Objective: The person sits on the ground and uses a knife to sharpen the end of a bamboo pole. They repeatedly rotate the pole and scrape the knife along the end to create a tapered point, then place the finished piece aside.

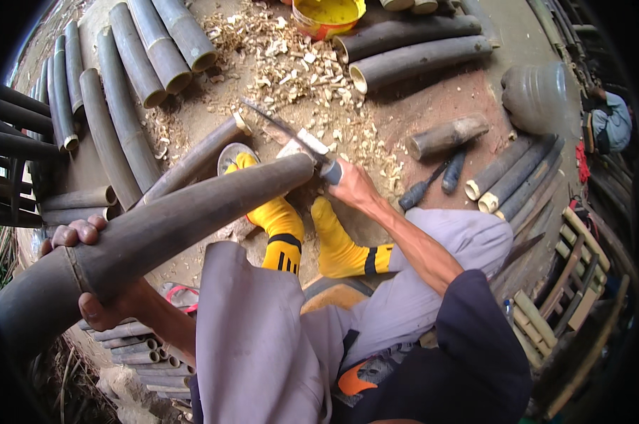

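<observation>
A thick dark bamboo pole (192, 208) slants across the view from the lower left, its far end just above my yellow-socked feet (277, 215). My left hand (111, 307) is wrapped round it near a joint, fingers over the top and thumb below. In my right hand (355, 187) is the dark handle of a long-bladed knife (284, 126), closed in the fingers. The blade points up and left, just past the pole's far end. Beside the blade is a pale piece (305, 143) whose kind I cannot make out. A thinner bamboo length (196, 159) lies behind the pole.
Pale shavings (298, 67) cover the ground ahead. Cut bamboo tubes (132, 56) lie at the left, with more tubes (422, 60) far right. A yellow bucket (326, 15), a clear plastic jug (535, 97) and a dark-handled tool (422, 189) are around. Another person (609, 120) sits at right.
</observation>
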